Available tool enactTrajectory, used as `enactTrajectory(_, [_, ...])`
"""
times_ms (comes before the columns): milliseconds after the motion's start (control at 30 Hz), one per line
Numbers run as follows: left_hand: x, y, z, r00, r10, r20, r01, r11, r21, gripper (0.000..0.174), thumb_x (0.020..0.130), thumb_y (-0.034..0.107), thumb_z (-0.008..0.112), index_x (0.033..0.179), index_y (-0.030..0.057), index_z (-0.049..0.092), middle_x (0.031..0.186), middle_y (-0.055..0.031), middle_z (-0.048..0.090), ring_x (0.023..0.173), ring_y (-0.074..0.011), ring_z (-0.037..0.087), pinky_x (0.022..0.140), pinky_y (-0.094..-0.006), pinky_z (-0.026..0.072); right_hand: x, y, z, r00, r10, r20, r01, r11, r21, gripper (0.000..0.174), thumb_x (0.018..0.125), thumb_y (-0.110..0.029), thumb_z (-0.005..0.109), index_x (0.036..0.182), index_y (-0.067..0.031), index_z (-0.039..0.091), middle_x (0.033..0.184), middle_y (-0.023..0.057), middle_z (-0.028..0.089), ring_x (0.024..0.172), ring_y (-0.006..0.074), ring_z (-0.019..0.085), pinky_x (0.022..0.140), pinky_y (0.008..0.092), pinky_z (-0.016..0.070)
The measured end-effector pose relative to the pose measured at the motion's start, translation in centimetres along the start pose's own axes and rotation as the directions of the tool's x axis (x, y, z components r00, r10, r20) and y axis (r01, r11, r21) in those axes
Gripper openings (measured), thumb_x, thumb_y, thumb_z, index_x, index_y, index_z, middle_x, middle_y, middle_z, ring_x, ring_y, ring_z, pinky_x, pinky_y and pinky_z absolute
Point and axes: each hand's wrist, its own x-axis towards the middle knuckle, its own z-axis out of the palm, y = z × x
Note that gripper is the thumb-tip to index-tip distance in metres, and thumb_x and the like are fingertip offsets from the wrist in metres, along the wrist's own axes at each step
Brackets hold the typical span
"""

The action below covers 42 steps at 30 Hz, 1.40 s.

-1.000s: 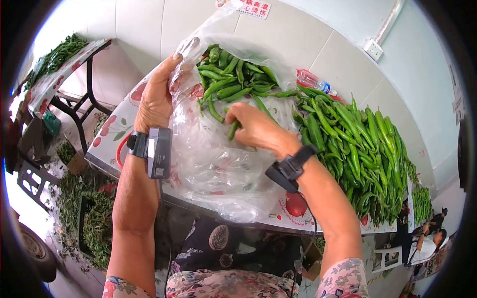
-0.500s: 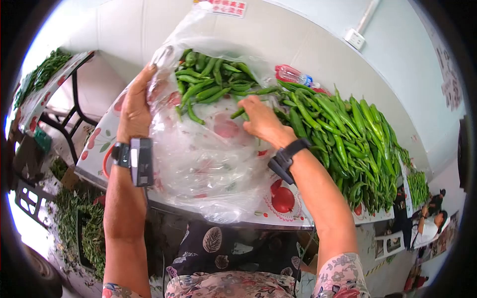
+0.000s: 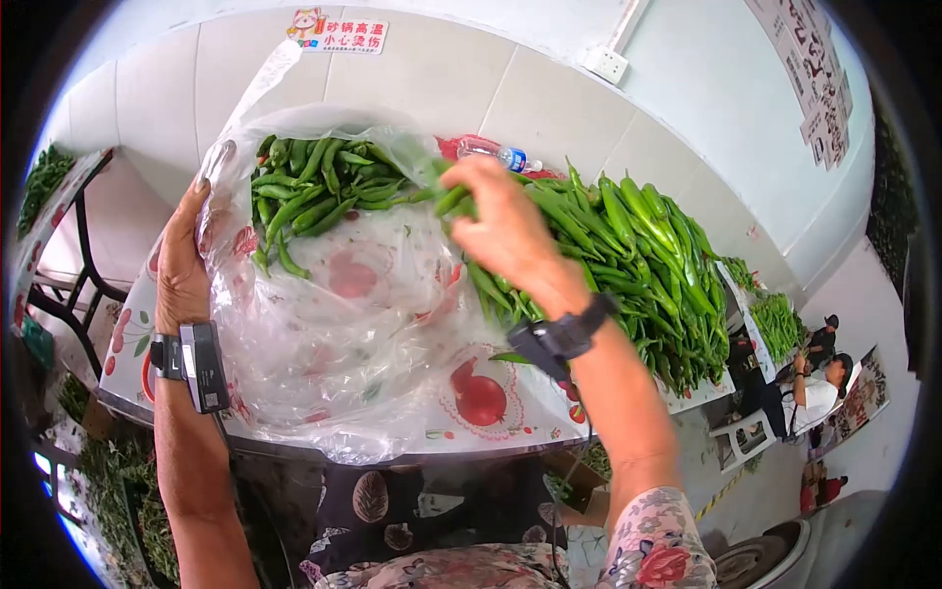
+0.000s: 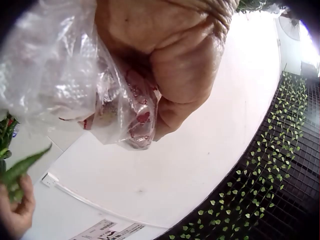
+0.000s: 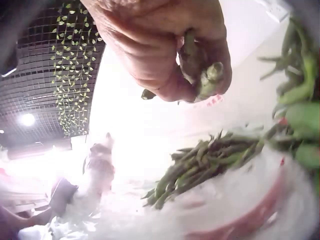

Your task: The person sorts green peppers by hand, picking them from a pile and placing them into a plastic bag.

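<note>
**Held peppers (image 3: pixel 453 199) gripped in the right hand (image 3: pixel 500 231) at the mouth of a clear plastic bag (image 3: pixel 343 324).**

The held peppers are clamped in the curled fingers of the right hand, between the bag's opening and the pepper pile (image 3: pixel 638 255) spread along the table (image 3: pixel 491 393). The bag's raised edge is pinched by the left hand (image 3: pixel 182 270), whose fingers are closed on the film. The bagged peppers (image 3: pixel 314 191) are seen heaped at the bag's far end, near the tiled wall. A water bottle (image 3: pixel 496 154) is partly hidden behind the right hand and the pile. A red-lettered sign (image 3: pixel 339 34) and a socket (image 3: pixel 608 64) are fixed to the wall. The number of peppers held cannot be made out. In the left wrist view the fingertips are covered by crumpled film.
</note>
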Motion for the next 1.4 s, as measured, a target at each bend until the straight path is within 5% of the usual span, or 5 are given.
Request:
enactTrajectory(133, [0.3, 0.1, -0.1, 1.0, -0.003, 0.011, 0.004, 1.0, -0.024, 0.041, 0.09, 0.023, 0.059, 0.125, 0.0013, 0.056, 0.113, -0.0083, 0.063, 0.099, -0.0175, 0.06, 0.087, -0.0291, 0.0487, 0.6, 3.8, -5.5, 0.988, 0.078, -0.137, -0.121, 0.933, -0.34, 0.039, 0.071, 0.006, 0.056, 0.107, -0.0087, 0.055, 0.119, 0.0144, 0.051, 0.102, 0.0386, 0.056, 0.082, 0.0455, 0.0498])
enactTrajectory(333, [0.7, 0.0, -0.9, 0.999, 0.027, -0.029, -0.028, 1.0, -0.01, 0.042, 0.09, 0.022, 0.059, 0.126, 0.001, 0.055, 0.113, -0.0083, 0.063, 0.099, -0.017, 0.06, 0.087, -0.0288, 0.0485, -1.8, 9.8, -8.4, 0.839, 0.508, 0.194, -0.327, 0.756, -0.567, 0.046, 0.076, -0.007, 0.056, 0.122, -0.0048, 0.052, 0.125, 0.0172, 0.048, 0.118, 0.0363, 0.048, 0.101, 0.0411, 0.0394])
enactTrajectory(800, [0.6, -0.1, -0.9, 0.996, 0.034, -0.086, -0.024, 0.993, 0.113, 0.043, 0.088, 0.028, 0.061, 0.123, 0.0021, 0.058, 0.109, -0.0069, 0.064, 0.096, -0.0159, 0.059, 0.087, -0.0269, 0.0464, -1.7, 10.4, -8.4, 0.93, 0.361, 0.073, -0.261, 0.786, -0.56, 0.029, 0.079, -0.019, 0.061, 0.106, -0.0119, 0.067, 0.105, 0.0152, 0.065, 0.102, 0.0352, 0.059, 0.089, 0.0444, 0.0464])
enactTrajectory(1100, [-0.7, 0.4, 1.5, 0.995, 0.037, -0.092, -0.026, 0.993, 0.112, 0.044, 0.09, 0.028, 0.058, 0.124, 0.0011, 0.056, 0.113, -0.0088, 0.063, 0.097, -0.0175, 0.06, 0.086, -0.0291, 0.0482, -1.7, 9.7, -8.4, 0.868, 0.469, 0.162, -0.305, 0.761, -0.573, 0.032, 0.077, -0.022, 0.062, 0.107, -0.0117, 0.068, 0.106, 0.0154, 0.066, 0.103, 0.0323, 0.061, 0.092, 0.0415, 0.046])
enactTrajectory(1400, [0.2, 0.2, -0.2, 0.996, 0.031, -0.089, -0.025, 0.997, 0.076, 0.042, 0.09, 0.026, 0.059, 0.122, 0.0006, 0.057, 0.108, -0.0079, 0.064, 0.094, -0.0163, 0.061, 0.084, -0.0283, 0.049, -1.9, 9.5, -7.7, 0.965, 0.259, 0.028, -0.188, 0.768, -0.612, 0.024, 0.077, -0.02, 0.062, 0.098, -0.0099, 0.069, 0.101, 0.0123, 0.066, 0.101, 0.0324, 0.058, 0.09, 0.0418, 0.0447])
